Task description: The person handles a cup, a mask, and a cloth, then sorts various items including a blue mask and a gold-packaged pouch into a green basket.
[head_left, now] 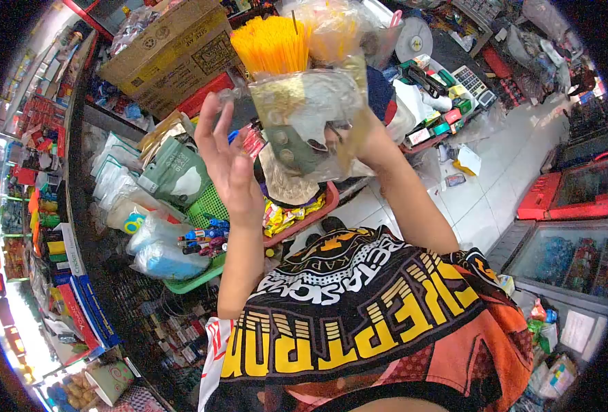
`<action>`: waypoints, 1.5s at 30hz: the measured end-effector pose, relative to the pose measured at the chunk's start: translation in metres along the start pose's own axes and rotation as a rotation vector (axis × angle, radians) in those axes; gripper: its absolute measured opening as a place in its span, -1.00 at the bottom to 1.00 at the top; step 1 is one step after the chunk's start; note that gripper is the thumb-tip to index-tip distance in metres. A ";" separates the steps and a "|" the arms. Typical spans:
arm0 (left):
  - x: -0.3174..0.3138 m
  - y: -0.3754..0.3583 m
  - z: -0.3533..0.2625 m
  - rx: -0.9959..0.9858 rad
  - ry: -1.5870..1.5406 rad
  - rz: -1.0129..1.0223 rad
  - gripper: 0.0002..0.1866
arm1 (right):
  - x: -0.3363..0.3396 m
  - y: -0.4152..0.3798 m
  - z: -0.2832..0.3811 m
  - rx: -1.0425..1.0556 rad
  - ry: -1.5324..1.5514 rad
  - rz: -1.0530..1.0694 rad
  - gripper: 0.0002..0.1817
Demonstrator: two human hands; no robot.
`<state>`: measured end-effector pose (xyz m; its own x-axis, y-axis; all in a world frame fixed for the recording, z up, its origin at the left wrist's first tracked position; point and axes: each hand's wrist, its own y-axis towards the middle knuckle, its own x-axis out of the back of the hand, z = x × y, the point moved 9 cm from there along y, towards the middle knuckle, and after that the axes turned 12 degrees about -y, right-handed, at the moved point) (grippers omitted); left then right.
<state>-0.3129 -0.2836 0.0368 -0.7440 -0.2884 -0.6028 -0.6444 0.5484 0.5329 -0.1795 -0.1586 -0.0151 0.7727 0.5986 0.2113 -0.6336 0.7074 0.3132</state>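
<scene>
The plastic packet [304, 103] is raised in front of me, above the counter goods. Its film is clear and shiny; glare and blur make the green and pale contents hard to identify. My right hand [372, 142] is clamped on the packet's side, its fingers largely covered by the film, so I cannot tell their exact grip.

The packet hides the foot of the yellow straws [270, 47] and part of the dark items behind it. A clear scrap of plastic [230, 94] shows at my left fingertips; whether I touch it, I cannot tell.

My left hand [227, 154] is upright, fingers spread and apart from my right hand, with the forearm rising steeply. My right forearm slants up and inward. Below the packet stands a red tray [333, 199] with yellow sachets [283, 218]; a green basket [211, 208] is beside it.
</scene>
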 end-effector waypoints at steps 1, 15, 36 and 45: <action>0.002 0.000 0.000 -0.002 0.000 0.001 -0.21 | 0.000 -0.001 0.019 0.210 -0.242 0.001 -0.50; 0.024 -0.019 0.047 0.504 0.223 -0.097 -0.60 | 0.004 -0.009 0.009 -0.246 0.626 0.208 -0.05; 0.061 -0.022 0.033 0.385 -0.074 -0.018 -0.51 | 0.033 -0.012 0.069 0.042 0.108 -0.098 -0.80; 0.061 -0.021 0.026 0.335 -0.018 -0.037 -0.55 | 0.028 -0.017 0.107 0.317 -0.441 -0.034 -0.86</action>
<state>-0.3402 -0.2923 -0.0260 -0.7159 -0.3006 -0.6301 -0.5748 0.7660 0.2877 -0.1429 -0.1943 0.0845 0.7786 0.3148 0.5429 -0.6180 0.5349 0.5761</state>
